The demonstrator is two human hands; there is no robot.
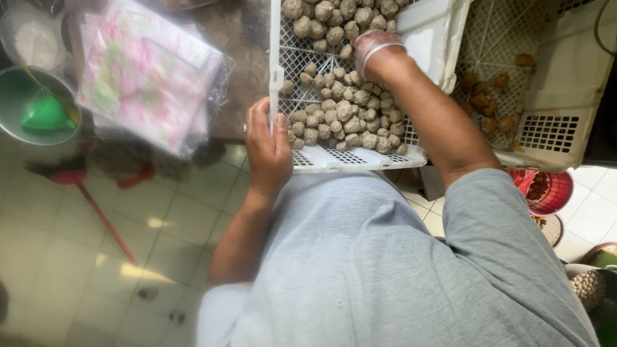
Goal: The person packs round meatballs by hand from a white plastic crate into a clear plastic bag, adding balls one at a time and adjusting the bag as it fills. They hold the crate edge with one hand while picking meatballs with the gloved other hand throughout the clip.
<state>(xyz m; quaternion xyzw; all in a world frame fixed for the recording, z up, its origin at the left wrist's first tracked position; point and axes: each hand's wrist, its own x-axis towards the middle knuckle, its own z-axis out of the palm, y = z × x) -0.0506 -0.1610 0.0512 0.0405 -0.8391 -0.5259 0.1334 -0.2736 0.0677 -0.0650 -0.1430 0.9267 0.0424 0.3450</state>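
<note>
At the near corner of the white slatted crate (pixel 340 157), the left hand (pixel 268 146) gripped its rim. Inside that crate, the gloved right hand (pixel 375 46) lay cupped among grey meatballs (pixel 340 115), its grasp unclear; steadying the crate probably kept them from rolling.

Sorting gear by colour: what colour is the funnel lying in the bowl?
Bright green funnel, in the head view, inside a green bowl.

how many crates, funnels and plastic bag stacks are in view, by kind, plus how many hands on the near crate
white perforated crates: 2, the near one with grey balls, the far one with brown pieces
green funnel: 1
stack of pink printed plastic bags: 1
hands at the near crate: 2, left hand on its rim, right hand among the balls
total: 6
</note>
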